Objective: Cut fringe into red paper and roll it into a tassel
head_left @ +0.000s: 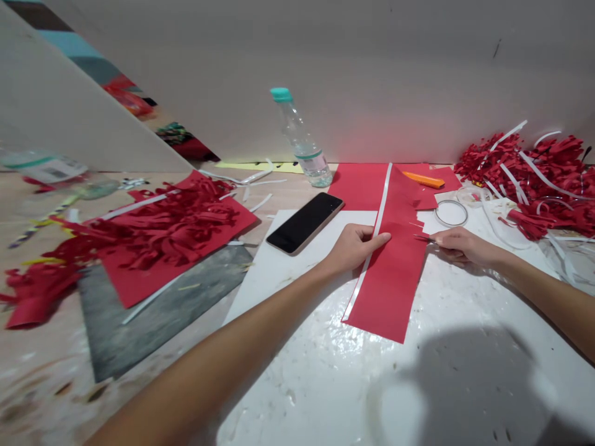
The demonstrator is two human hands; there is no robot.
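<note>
Cutting looks like the step now. The red sheet point(383, 285) is between the two hands. The left hand point(354, 248) pinches it by its white strip point(384, 195), thumb on top. The right hand point(458, 243) has its fingers closed on what look like small scissors point(422, 237), blades ahead of them at the sheet's other edge. The next snip seems to need steady left fingers.

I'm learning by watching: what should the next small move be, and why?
Perhaps the right hand should make one small inward cut: its thin metal blades meet the right edge of the long red paper strip, which the left hand steadies.
</note>
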